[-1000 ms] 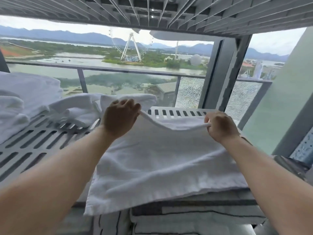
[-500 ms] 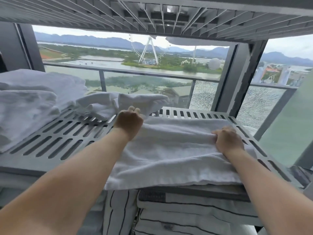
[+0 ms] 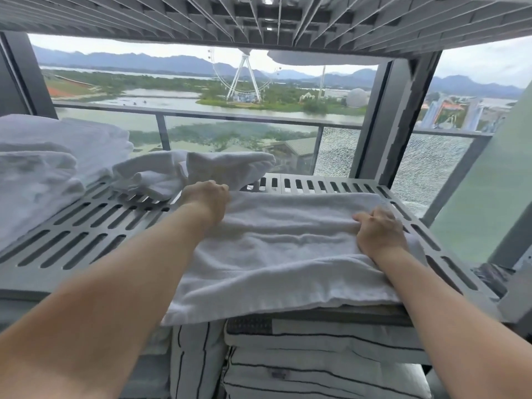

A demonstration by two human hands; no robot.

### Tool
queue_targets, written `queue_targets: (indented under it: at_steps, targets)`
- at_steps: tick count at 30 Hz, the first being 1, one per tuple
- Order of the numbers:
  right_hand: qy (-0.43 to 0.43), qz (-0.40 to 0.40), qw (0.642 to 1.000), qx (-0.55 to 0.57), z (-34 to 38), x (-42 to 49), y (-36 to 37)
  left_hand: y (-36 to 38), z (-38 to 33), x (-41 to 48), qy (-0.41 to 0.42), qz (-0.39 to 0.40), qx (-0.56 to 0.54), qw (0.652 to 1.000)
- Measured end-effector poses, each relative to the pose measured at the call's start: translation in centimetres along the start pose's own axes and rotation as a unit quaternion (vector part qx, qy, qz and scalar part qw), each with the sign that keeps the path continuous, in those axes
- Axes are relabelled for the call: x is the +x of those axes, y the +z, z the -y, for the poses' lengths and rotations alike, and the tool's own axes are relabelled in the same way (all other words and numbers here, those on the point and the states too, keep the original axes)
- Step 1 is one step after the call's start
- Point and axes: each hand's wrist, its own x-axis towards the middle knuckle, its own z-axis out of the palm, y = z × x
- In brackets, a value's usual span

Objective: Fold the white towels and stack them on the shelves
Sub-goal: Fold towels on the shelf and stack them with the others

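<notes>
A white towel [image 3: 288, 254] lies folded on the grey slotted shelf [image 3: 72, 234], its near edge hanging a little over the shelf front. My left hand [image 3: 208, 198] rests on the towel's far left corner, fingers curled into the cloth. My right hand [image 3: 378, 230] presses on the towel's right side, fingers bent and pinching a fold. A crumpled white towel [image 3: 190, 172] lies just behind my left hand. A pile of white towels [image 3: 43, 156] sits at the left end of the shelf.
Another slotted shelf [image 3: 259, 21] hangs close overhead. Below the shelf front lie white striped linens [image 3: 316, 358]. Behind the shelf are a glass balcony rail [image 3: 230, 116] and a dark window post [image 3: 400, 116]. Bare slotted shelf surface shows between the left pile and the folded towel.
Both hands have lowered the towel's lifted far edge onto the shelf and now press it flat. My view has moved closer and slightly lower.
</notes>
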Motion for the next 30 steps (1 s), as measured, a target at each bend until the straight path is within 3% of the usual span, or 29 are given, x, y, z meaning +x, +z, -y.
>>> queue_targets:
  at_steps: [3, 13, 15, 17, 19, 22, 25, 30]
  targets:
    - [0.040, 0.065, 0.997, 0.032, -0.5, -0.7, -0.4, 1.8, 0.2, 1.0, -0.013, 0.046, 0.008, 0.999]
    - [0.098, 0.122, 0.985, 0.072, 0.4, -3.6, -2.5, 3.0, 0.6, 0.6, 0.032, -0.012, -0.035, 0.999]
    - [0.084, 0.080, 0.990, 0.079, 1.0, -4.4, -3.1, 2.4, 0.0, -1.1, 0.048, -0.071, -0.066, 0.994]
    - [0.059, -0.025, 0.991, 0.116, 1.8, -5.7, -3.9, 1.5, -1.1, -3.4, 0.076, -0.126, -0.108, 0.983]
    - [0.010, -0.137, 0.979, 0.148, 2.6, -7.3, -4.7, 0.5, -2.4, -5.9, 0.112, -0.143, -0.157, 0.971]
    - [-0.083, -0.232, 0.956, 0.161, 3.1, -10.5, -5.7, -0.6, -4.2, -9.9, 0.180, -0.169, -0.189, 0.950]
    - [-0.170, -0.247, 0.944, 0.137, 2.4, -14.2, -6.1, -0.8, -4.9, -14.2, 0.218, -0.195, -0.185, 0.938]
    - [-0.249, -0.165, 0.952, 0.071, -0.4, -19.8, -5.0, 0.3, -4.0, -20.4, 0.295, -0.207, -0.110, 0.926]
